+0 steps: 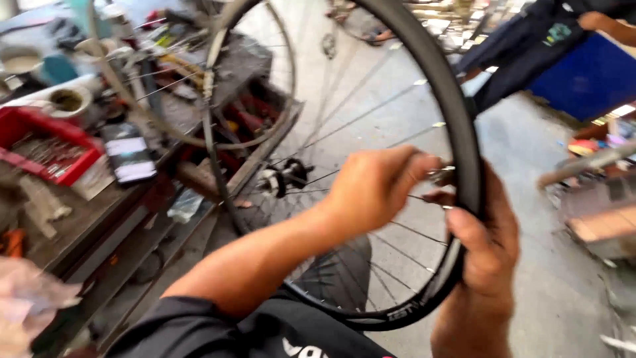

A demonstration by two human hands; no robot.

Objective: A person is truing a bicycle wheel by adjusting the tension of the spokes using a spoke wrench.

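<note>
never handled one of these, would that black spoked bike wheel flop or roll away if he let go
Probably stiff: the wheel keeps its round shape, gripped only at the rim by the right hand. Likely light, with thin spokes and open space. Round, so released upright it would probably roll or tip.

Black bicycle wheel rim (464,132) cut off at top edge; lowest arc hidden behind dark sleeve (265,335). Small silvery tool (440,176) at left hand (374,189) fingertips too blurred to identify. Right hand (487,245) covers rim section, wrist cut by bottom edge. Bystander in dark clothes (523,46) cropped at top right. Red tray (46,142) contents on cluttered workbench (86,219) smeared, unreadable.
</note>
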